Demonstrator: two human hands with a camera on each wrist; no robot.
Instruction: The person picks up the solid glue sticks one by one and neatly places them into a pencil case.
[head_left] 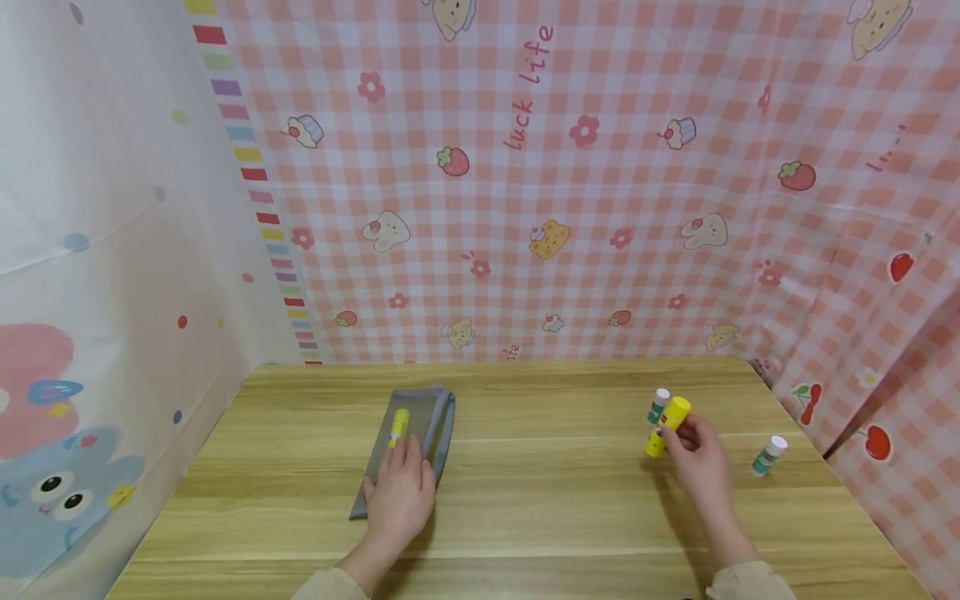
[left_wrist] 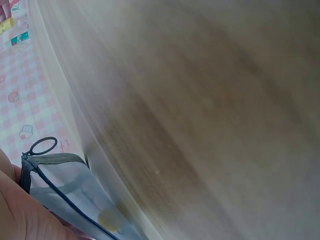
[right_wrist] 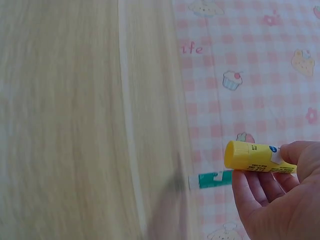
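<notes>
My left hand (head_left: 401, 492) lies with fairly straight fingers over a grey mesh zipper pouch (head_left: 378, 446). Under the fingertips is a yellow glue stick (head_left: 400, 422), seemingly inside the pouch; in the left wrist view a blurred yellow patch shows through the mesh (left_wrist: 65, 187). At the right, my right hand (head_left: 702, 467) pinches another yellow glue stick (head_left: 667, 427) between thumb and fingers, tilted above the table. Just behind it stands a green glue stick with a white cap (head_left: 658, 406), partly covered in the right wrist view.
A second green, white-capped glue stick (head_left: 769, 456) stands right of my right hand. The wooden table (head_left: 547, 492) spreads between the hands. Checked pink cloth (head_left: 510, 275) hangs behind and at the right; white cloth (head_left: 135, 275) hangs at the left.
</notes>
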